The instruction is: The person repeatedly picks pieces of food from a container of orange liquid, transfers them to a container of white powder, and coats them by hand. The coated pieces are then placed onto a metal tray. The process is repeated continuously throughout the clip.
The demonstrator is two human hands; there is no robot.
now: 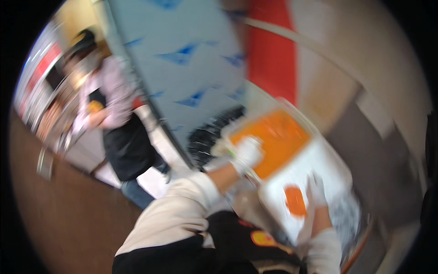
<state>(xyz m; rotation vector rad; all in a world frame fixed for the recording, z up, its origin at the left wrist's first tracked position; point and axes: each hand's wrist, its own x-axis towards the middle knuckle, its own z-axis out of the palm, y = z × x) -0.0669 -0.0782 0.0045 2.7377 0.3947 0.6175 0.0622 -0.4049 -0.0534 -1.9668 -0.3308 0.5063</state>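
My left hand (248,154), in a white glove, is over the near-left edge of a clear tub of orange sauce or marinade (284,137). Blur hides its fingers and whether it holds anything. A small green spot shows by its wrist. My right hand (316,191), also gloved in white, lies over a white tray or tub (328,164) with its fingers stretched forward. Just left of that hand, a flat orange piece of food (295,200) rests on the white surface.
Black plastic (212,137), perhaps a bag, is bunched left of the tub. Behind stands a pale panel with blue marks (191,75), and a red panel (272,51) beside it. Clear plastic (345,215) lies right of my right hand. A person (113,102) in a black apron stands at left.
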